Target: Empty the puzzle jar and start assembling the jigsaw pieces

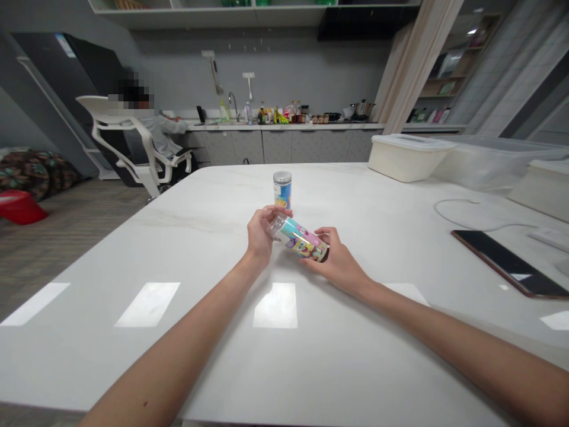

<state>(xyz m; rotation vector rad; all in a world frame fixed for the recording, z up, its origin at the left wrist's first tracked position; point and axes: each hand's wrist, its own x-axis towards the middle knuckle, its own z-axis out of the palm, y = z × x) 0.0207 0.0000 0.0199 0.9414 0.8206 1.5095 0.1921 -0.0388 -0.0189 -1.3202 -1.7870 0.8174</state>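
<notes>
Between my two hands lies a tilted clear tumbler with a colourful cartoon print, its clear capped end up to the left. My left hand curls round that capped end, fingers over its far side. Around the lower right end, my right hand grips with the thumb below and fingers above. Just behind my left fingers a second tumbler stands upright on the white table, blue and yellow with a silvery lid. Its base is partly hidden by my left hand.
At the right lie a dark phone and a white cable. Cream lidded bins and a clear plastic box stand at the back right. Beyond the table, a person sits in a white-framed chair near a kitchen counter.
</notes>
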